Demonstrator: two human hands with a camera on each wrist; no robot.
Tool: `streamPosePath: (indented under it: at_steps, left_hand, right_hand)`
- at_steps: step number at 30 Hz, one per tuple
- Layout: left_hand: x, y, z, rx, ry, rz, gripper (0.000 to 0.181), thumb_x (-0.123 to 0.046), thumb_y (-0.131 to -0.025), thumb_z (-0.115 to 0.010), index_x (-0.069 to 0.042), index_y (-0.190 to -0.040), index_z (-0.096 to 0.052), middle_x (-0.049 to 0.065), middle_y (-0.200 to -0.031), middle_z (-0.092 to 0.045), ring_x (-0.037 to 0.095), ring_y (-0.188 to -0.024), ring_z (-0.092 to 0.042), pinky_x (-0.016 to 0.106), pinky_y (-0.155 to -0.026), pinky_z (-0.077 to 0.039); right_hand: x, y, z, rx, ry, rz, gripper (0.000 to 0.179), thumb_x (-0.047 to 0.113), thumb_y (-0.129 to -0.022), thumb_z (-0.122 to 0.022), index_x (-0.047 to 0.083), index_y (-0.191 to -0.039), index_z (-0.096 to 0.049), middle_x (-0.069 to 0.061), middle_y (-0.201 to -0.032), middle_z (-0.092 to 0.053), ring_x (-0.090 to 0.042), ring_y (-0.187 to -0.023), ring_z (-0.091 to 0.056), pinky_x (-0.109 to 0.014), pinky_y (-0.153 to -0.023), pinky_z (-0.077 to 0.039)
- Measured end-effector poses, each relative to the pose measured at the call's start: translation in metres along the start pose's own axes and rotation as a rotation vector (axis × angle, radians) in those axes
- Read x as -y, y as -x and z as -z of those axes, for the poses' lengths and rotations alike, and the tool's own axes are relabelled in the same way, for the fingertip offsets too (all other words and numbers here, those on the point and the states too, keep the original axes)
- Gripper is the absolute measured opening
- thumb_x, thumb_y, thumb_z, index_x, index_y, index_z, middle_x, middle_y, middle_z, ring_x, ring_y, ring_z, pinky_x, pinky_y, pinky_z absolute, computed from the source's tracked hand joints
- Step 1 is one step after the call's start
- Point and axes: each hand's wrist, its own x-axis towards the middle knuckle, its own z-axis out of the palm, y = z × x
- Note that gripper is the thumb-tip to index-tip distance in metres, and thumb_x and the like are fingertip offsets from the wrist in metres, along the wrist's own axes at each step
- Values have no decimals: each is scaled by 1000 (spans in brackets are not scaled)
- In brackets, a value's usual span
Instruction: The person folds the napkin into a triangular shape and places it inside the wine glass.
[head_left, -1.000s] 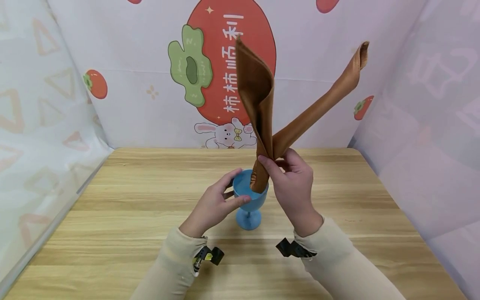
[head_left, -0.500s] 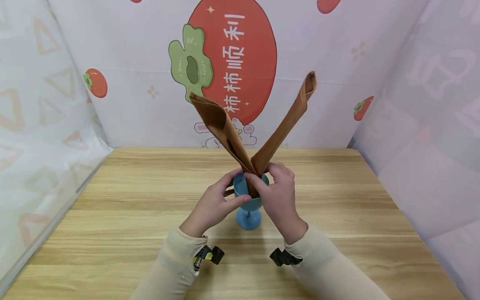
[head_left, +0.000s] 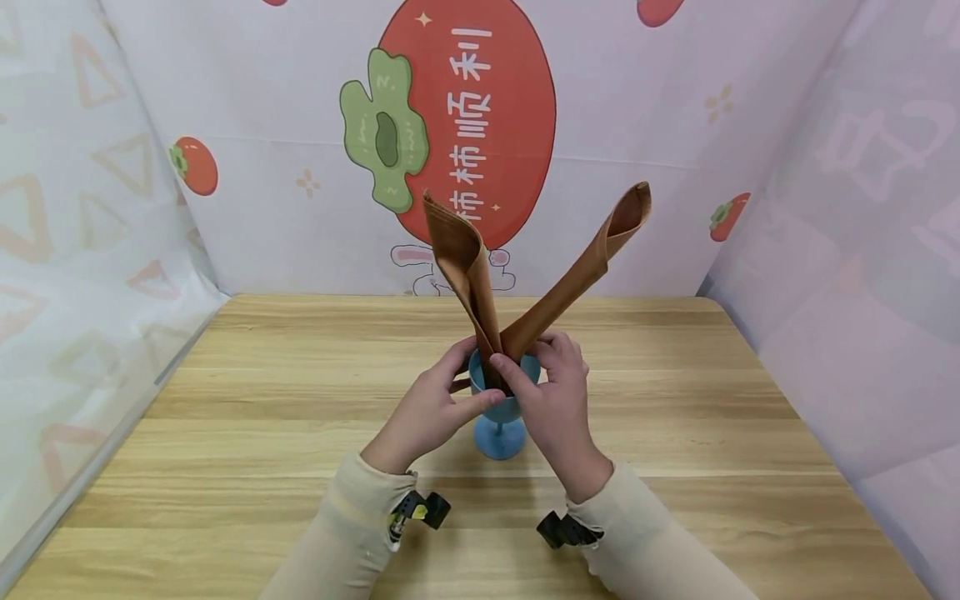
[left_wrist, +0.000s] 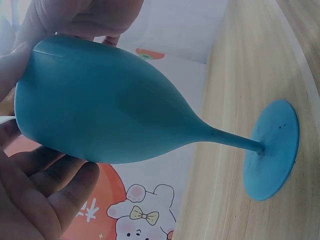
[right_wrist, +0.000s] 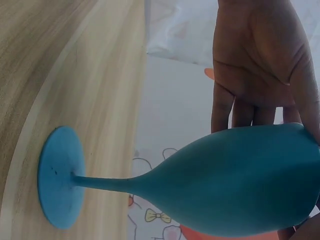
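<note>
A blue goblet (head_left: pixel 506 410) stands upright on the table, its bowl, stem and foot also plain in the left wrist view (left_wrist: pixel 110 100). My left hand (head_left: pixel 423 407) holds the bowl from the left, thumb in front and fingers behind. A brown cloth napkin (head_left: pixel 558 296), folded into two rolled arms spreading in a V, has its lower end inside the goblet. Pinching it at the rim is my right hand (head_left: pixel 558 398), its thumb on the front of the fold. The napkin's bottom is hidden by the bowl and hands. The left palm (right_wrist: pixel 265 55) shows in the right wrist view.
A wooden table (head_left: pixel 247 400) lies under the goblet. Behind it hangs a printed backdrop (head_left: pixel 622 100) with a large red fruit (head_left: pixel 517 92), and cloth side walls (head_left: pixel 885 250) flank the table.
My right hand has moved down and left, lowering the napkin's folded end into the goblet. Over the last half second, the napkin's arms have shifted rightward and the right arm leans lower. My left hand stays put.
</note>
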Motion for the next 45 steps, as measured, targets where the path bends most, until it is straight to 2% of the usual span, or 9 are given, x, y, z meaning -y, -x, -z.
streamPosePath:
  at_steps: [9,16,20,23,25,28,32,37,45]
  left_hand:
    - [-3,2,0,-17,26,-48,53,-33,-94,-72,-20,-141,-49,-2,-139,-55,20,-129,-53,50,-103,-46]
    - [-2,1,0,33,65,-140,50,-17,-96,-70,-9,-142,-52,5,-133,-60,24,-128,-55,52,-102,-46]
    - [-1,1,1,73,73,-187,31,-13,-95,-71,-8,-124,-59,11,-141,-54,27,-132,-52,53,-102,-46]
    - [0,0,1,75,70,-201,15,-16,-95,-71,-10,-99,-58,13,-146,-50,30,-139,-44,55,-104,-44]
    - [0,0,1,64,72,-184,17,-20,-95,-71,-10,-96,-56,12,-148,-49,31,-141,-40,56,-104,-43]
    - [2,0,2,48,87,-129,29,-24,-98,-67,-10,-121,-60,11,-147,-50,30,-135,-47,56,-103,-43]
    - [7,1,6,23,83,-74,60,-26,-100,-64,-14,-153,-39,10,-146,-50,30,-128,-54,57,-103,-43]
    - [12,-1,11,-69,45,-46,50,-24,-100,-64,-11,-146,-48,8,-137,-56,26,-122,-56,49,-98,-48]
    - [11,-4,11,-138,205,56,32,-20,-101,-62,-8,-131,-55,9,-119,-62,24,-108,-61,43,-91,-53]
  right_hand:
    - [-3,-2,4,-19,-73,-1,21,19,-95,-71,2,-107,-77,-7,-115,-63,-23,-117,-50,-52,-99,-35]
    - [-7,-7,9,-35,-117,-59,23,21,-98,-68,1,-106,-76,-10,-118,-62,-21,-122,-50,-49,-101,-39]
    - [-13,-10,12,-64,-141,-111,22,22,-97,-70,2,-104,-73,-9,-110,-64,-17,-107,-57,-38,-94,-42]
    - [-17,-11,14,-77,-179,-180,22,23,-95,-71,2,-103,-72,-9,-97,-67,-16,-83,-60,-27,-74,-47]
    - [-19,-11,15,-84,-203,-232,23,24,-95,-72,2,-102,-72,-9,-89,-67,-15,-72,-58,-24,-63,-47]
    - [-21,-11,15,-97,-237,-299,23,24,-94,-73,1,-97,-73,-11,-79,-65,-14,-65,-57,-23,-57,-44]
    - [-23,-8,16,-114,-305,-396,26,24,-94,-73,-2,-94,-70,-6,-74,-63,-14,-67,-60,-26,-63,-47]
    - [-23,-3,17,-116,-423,-484,25,23,-96,-71,-2,-100,-70,-2,-77,-64,-16,-68,-61,-30,-72,-52]
    - [-25,1,16,-131,-523,-481,23,19,-95,-70,-2,-104,-71,-1,-80,-70,-16,-66,-63,-30,-73,-53]
